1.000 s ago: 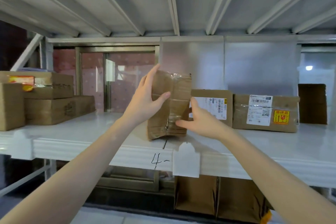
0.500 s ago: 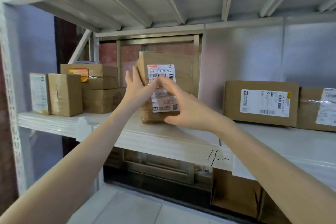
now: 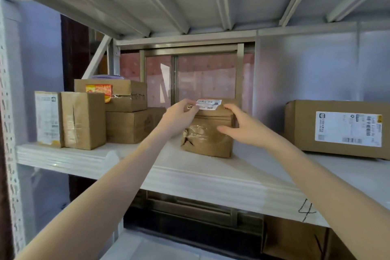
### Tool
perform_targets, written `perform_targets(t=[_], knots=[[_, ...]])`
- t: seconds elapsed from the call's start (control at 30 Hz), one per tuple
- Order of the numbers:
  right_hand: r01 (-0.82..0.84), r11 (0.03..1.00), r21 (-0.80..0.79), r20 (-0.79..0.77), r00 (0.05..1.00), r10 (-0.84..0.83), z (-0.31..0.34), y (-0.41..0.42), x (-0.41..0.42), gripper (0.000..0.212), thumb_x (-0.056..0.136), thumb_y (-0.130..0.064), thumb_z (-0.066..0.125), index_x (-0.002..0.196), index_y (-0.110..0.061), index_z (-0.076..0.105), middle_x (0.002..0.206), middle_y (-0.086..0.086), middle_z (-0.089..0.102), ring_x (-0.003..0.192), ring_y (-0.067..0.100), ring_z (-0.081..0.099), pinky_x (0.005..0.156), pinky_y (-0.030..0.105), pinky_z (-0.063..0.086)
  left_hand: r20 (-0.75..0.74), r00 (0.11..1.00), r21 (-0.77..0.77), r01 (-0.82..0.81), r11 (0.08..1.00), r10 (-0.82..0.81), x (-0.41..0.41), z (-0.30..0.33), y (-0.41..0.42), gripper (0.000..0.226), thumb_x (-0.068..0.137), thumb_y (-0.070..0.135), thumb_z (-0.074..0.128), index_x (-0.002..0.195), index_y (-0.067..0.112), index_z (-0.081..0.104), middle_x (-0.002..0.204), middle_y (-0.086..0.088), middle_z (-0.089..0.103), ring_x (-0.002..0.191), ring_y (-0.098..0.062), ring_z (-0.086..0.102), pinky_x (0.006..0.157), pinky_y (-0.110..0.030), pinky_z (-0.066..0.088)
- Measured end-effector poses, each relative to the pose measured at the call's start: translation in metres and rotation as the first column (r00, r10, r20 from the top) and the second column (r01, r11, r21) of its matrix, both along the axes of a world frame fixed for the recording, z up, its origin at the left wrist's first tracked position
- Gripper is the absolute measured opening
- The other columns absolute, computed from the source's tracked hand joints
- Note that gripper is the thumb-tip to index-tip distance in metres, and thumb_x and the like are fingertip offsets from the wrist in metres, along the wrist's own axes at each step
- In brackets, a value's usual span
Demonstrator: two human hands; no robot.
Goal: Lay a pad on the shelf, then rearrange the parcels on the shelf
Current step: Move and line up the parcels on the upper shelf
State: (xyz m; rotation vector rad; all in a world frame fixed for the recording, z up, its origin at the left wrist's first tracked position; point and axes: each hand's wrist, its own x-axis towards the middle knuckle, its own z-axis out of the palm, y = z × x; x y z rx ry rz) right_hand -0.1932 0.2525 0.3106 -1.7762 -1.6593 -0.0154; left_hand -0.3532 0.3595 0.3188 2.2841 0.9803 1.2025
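A small brown taped parcel (image 3: 207, 137) rests on the white pad (image 3: 211, 177) that covers the shelf. Its white label faces up at the top edge. My left hand (image 3: 179, 117) grips the parcel's upper left corner, thumb and fingers around the label end. My right hand (image 3: 240, 126) holds its right side, fingers on the top right edge and thumb on the front face. The parcel stands between a group of boxes on the left and a large box on the right.
Left on the shelf stand an upright labelled box (image 3: 48, 118), a taller taped box (image 3: 83, 120) and two stacked boxes (image 3: 126, 112). A wide labelled box (image 3: 337, 129) sits at the right. A window is behind. Cardboard boxes (image 3: 295, 240) stand below the shelf.
The parcel went from held upright with its label facing me, moved leftwards along the shelf, to lying on the pad with the label on top. Both hands stayed on it.
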Motion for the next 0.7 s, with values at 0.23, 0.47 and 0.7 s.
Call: perform_targets(t=[0.23, 0.47, 0.7], knots=[[0.087, 0.996, 0.033, 0.134, 0.987, -0.091, 0.006, 0.038, -0.024, 0.051, 0.087, -0.039, 0.058, 0.129, -0.026, 0.033, 0.090, 0.003, 0.059, 0.088, 0.024, 0.057, 0.069, 0.031, 0.043, -0.300, 0.953, 0.120, 0.007, 0.993, 0.029, -0.026, 0.015, 0.031, 0.043, 0.103, 0.018, 0.021, 0.130, -0.001, 0.048, 0.139, -0.020, 0.042, 0.132, -0.032, 0.033, 0.104, -0.037, 0.028], [0.160, 0.985, 0.069, 0.308, 0.935, -0.174, 0.011, 0.085, -0.055, 0.042, 0.086, -0.035, 0.061, 0.122, -0.022, 0.044, 0.115, 0.010, 0.042, 0.101, 0.035, 0.053, 0.088, 0.045, 0.047, -0.484, 0.855, 0.245, -0.071, 0.967, 0.185, -0.047, 0.027, 0.073, 0.040, 0.101, 0.023, 0.018, 0.119, 0.002, 0.048, 0.126, -0.018, 0.050, 0.114, -0.034, 0.048, 0.089, -0.041, 0.038], [0.196, 0.975, 0.101, 0.571, 0.791, -0.218, 0.022, 0.121, -0.074, 0.036, 0.087, -0.024, 0.059, 0.116, -0.004, 0.056, 0.115, 0.014, 0.054, 0.109, 0.033, 0.054, 0.086, 0.038, 0.044, -0.455, 0.845, 0.346, -0.123, 0.930, 0.281, -0.056, 0.020, 0.092, 0.038, 0.100, 0.020, 0.019, 0.104, 0.008, 0.055, 0.114, -0.013, 0.060, 0.107, -0.030, 0.055, 0.099, -0.042, 0.033]])
